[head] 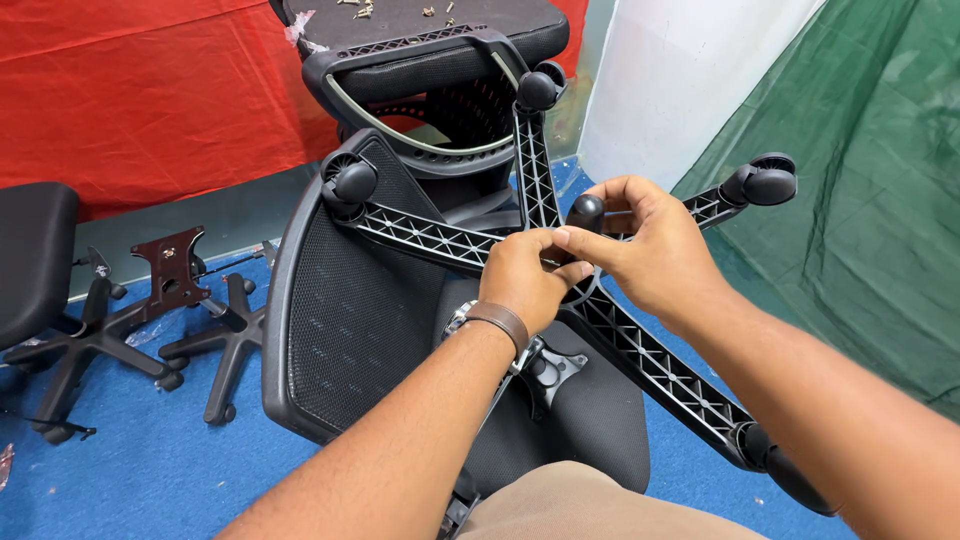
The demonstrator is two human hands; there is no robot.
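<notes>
Head view is filled by a black five-armed chair base (640, 350), turned upside down and held above a mesh-backed office chair (350, 320) that lies tipped on a blue carpeted floor (120, 470). At the hub of the base both hands are met: the left hand (525, 280), with a brown wristband (500, 322) at the wrist, is closed round the hub from below, and the right hand (645, 250) is curled over it from the far side, its fingers (585, 240) pinched on a small black round-headed part (587, 210) that stands up from the hub. Casters are seen at the arm ends: one (352, 182) over the mesh back, one (538, 90) towards the far side, one (765, 185) near the green sheet.

A second black chair seat (440, 30) is set upside down beyond the base, with small screws (430, 10) scattered on it. Towards the left edge of the floor another black chair (35, 260) and two bare star bases (215, 340) are laid, with a dark brown metal seat plate (170, 265) between them. A red cloth (140, 90) is hung along the far wall, a white panel (690, 70) stands beside it, and a green tarpaulin (870, 180) covers the right side of the room
</notes>
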